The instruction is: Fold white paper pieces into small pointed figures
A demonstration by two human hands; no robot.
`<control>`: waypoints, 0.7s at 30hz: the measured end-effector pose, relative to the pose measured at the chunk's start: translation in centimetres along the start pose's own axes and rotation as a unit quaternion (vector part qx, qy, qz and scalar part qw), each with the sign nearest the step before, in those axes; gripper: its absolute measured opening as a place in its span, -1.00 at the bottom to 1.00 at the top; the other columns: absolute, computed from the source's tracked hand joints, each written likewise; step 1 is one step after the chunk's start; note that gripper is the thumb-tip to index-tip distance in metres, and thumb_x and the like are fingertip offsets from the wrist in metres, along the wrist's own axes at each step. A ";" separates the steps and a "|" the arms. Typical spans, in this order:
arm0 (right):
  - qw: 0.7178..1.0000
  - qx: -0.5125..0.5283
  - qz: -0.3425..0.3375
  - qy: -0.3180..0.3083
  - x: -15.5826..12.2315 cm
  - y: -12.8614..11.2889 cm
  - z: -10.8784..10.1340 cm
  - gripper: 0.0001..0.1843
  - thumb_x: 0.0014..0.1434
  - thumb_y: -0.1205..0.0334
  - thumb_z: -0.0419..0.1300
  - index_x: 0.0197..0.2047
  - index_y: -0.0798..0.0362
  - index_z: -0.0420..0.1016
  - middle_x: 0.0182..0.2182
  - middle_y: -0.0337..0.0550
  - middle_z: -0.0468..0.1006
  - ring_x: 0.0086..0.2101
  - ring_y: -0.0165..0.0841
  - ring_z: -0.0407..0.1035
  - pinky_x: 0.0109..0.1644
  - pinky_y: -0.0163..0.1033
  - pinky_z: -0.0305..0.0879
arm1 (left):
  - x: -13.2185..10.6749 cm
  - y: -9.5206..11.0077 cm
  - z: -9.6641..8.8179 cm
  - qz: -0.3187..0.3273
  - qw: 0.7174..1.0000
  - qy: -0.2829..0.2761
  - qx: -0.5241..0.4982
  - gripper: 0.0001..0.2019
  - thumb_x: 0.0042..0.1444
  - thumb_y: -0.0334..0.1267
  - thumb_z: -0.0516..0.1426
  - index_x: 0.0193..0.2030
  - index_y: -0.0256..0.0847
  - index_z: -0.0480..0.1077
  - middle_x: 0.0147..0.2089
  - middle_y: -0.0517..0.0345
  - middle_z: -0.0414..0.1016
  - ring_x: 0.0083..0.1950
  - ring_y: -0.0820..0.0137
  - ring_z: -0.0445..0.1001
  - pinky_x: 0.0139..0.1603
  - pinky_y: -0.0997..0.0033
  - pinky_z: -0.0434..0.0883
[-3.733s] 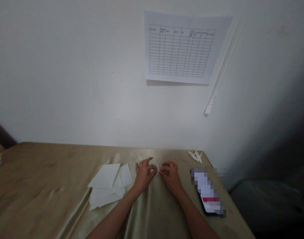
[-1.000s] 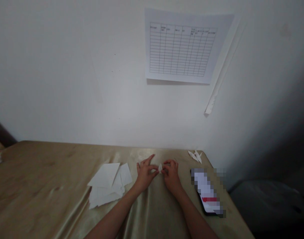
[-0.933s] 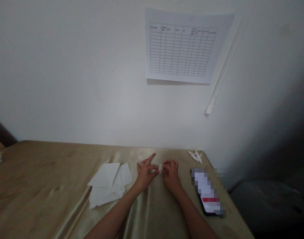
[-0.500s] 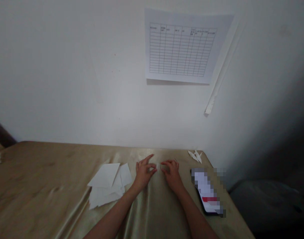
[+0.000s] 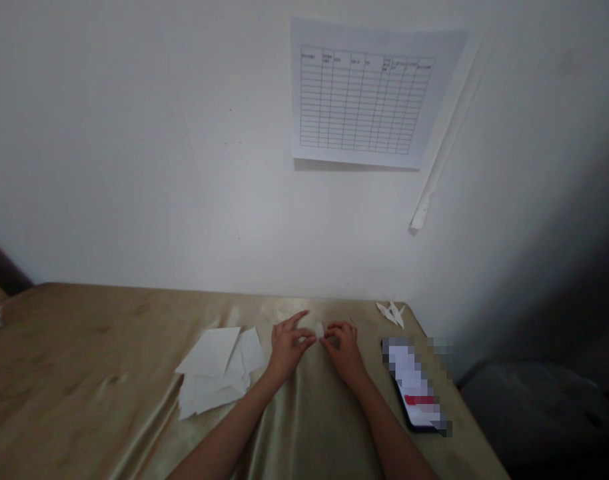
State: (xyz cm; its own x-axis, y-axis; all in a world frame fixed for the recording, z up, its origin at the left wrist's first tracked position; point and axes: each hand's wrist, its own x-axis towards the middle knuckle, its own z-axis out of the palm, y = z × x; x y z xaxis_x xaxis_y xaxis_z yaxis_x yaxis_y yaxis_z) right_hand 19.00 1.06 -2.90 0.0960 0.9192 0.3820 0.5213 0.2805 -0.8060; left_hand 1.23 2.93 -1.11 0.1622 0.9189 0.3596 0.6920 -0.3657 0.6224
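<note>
A small white folded piece of paper (image 5: 319,329) sits between my two hands, above the gold-brown tablecloth (image 5: 314,413). My left hand (image 5: 288,340) pinches its left side between thumb and a finger, while another finger points up and away. On the other side, my right hand (image 5: 343,345) has thumb and fingertips closed on the paper's lower right edge. Several white paper sheets (image 5: 209,353) lie in a loose, overlapping pile to the left of my left forearm.
A phone (image 5: 414,387) with a lit, blurred screen lies right of my right forearm. Small folded white paper pieces (image 5: 392,313) rest near the table's back right corner. On the wall behind hangs a printed table sheet (image 5: 364,100), beside a white strip (image 5: 447,147).
My right hand has moved slightly left, its fingertips now at the paper. The small paper shows a broader white face than before. My left hand has hardly moved.
</note>
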 end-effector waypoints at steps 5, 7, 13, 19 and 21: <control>1.000 0.005 -0.002 -0.010 0.0 0.0 0.0 -0.96 0.06 0.27 0.35 -0.37 -0.07 0.62 -0.11 -0.11 0.50 0.05 -0.17 0.26 0.25 -0.03 0.18 | -0.1 0.2 0.1 -0.014 1.000 -0.002 0.004 -0.92 0.07 -0.24 0.32 -0.30 0.07 0.65 0.34 0.22 0.41 0.31 0.10 0.35 0.40 -0.17 0.13; 1.000 0.008 -0.008 -0.013 0.0 -0.1 0.0 -0.94 0.05 0.30 0.35 -0.38 -0.08 0.63 -0.11 -0.12 0.51 0.06 -0.17 0.26 0.25 -0.02 0.17 | -0.1 0.2 0.1 -0.016 1.000 0.000 0.003 -0.90 0.07 -0.26 0.31 -0.29 0.06 0.65 0.34 0.22 0.40 0.31 0.10 0.35 0.39 -0.18 0.13; 1.000 0.010 -0.018 -0.015 0.0 -0.4 -0.2 -0.94 0.08 0.28 0.34 -0.38 -0.09 0.64 -0.10 -0.11 0.53 0.06 -0.19 0.27 0.26 -0.02 0.18 | -0.1 0.1 0.2 -0.019 1.000 0.006 0.008 -0.92 0.09 -0.29 0.30 -0.31 0.01 0.64 0.32 0.17 0.42 0.31 0.10 0.35 0.38 -0.17 0.15; 0.999 0.017 -0.024 -0.019 0.0 -0.5 -0.2 -0.96 0.10 0.21 0.34 -0.37 -0.07 0.64 -0.14 -0.10 0.59 0.05 -0.17 0.28 0.26 0.01 0.18 | -0.2 -0.1 0.5 -0.014 1.000 0.004 0.018 -0.93 0.04 -0.23 0.34 -0.31 0.05 0.66 0.32 0.16 0.42 0.30 0.07 0.35 0.41 -0.21 0.11; 0.999 0.023 -0.017 -0.021 0.1 -0.3 -0.2 -0.96 0.10 0.24 0.33 -0.36 -0.08 0.64 -0.17 -0.12 0.62 0.08 -0.15 0.28 0.27 0.04 0.17 | -0.2 -0.1 0.5 -0.017 1.000 -0.002 0.019 -0.90 0.01 -0.18 0.37 -0.28 0.07 0.66 0.33 0.15 0.41 0.32 0.05 0.32 0.42 -0.25 0.06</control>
State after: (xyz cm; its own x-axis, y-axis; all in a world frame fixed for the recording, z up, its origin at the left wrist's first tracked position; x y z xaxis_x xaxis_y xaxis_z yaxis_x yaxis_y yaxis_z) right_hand 19.00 0.98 -2.53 0.0435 0.9195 0.3907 0.4848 0.3225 -0.8130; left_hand 1.48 2.79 -1.54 0.1410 0.9313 0.3357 0.7228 -0.3286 0.6079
